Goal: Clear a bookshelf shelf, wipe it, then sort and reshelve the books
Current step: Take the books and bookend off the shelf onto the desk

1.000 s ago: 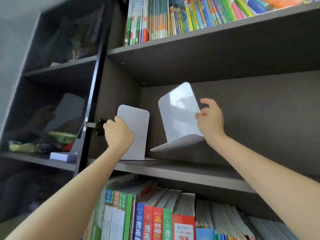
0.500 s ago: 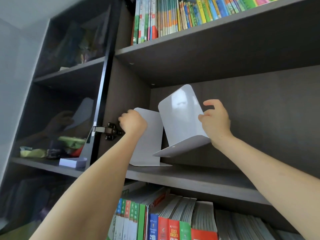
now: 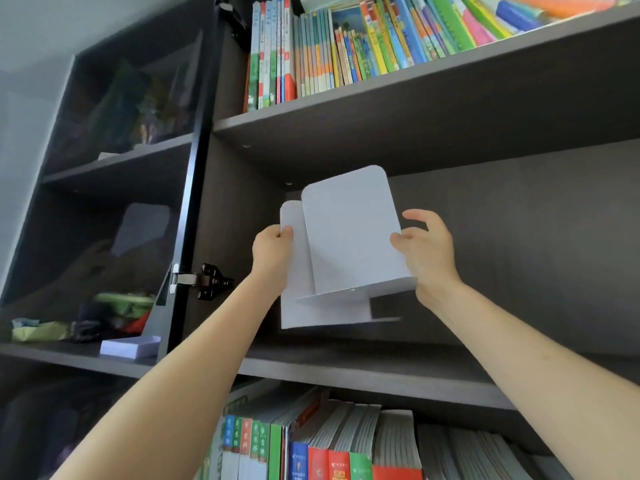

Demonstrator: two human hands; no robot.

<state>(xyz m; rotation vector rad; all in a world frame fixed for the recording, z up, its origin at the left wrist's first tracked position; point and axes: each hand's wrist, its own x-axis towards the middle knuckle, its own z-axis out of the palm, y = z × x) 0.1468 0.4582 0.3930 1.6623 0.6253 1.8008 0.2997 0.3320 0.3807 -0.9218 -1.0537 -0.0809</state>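
The left hand [image 3: 273,251] grips the left edge of the rear bookend [image 3: 295,304], a plain white metal L-shaped plate, with the fingers curled round the edge. The right hand [image 3: 426,252] pinches the right edge of the front bookend [image 3: 349,237], a matching white plate. Its thumb lies on the face and its index finger is lifted free.

Both bookends hang in the air just above the shelf board [image 3: 381,372], near its left end by the cabinet's side wall. Their tall plates stand roughly upright, long axis up and down. The front one overlaps the rear one and covers most of its right side, and its foot juts toward the viewer. They lie between the two hands, so each hand is nearest its own plate. They look ready to be nested and carried off together, which would leave the board bare for wiping.

The bookends carry no writing. The row of books above [image 3: 329,57] and the row of books below [image 3: 329,452] show coloured spines. The lower spines bear Chinese characters too small to read. A glass door [image 3: 104,202] on a metal hinge [image 3: 204,280] stands open at the left, with a pad of white paper [image 3: 130,346] behind it.
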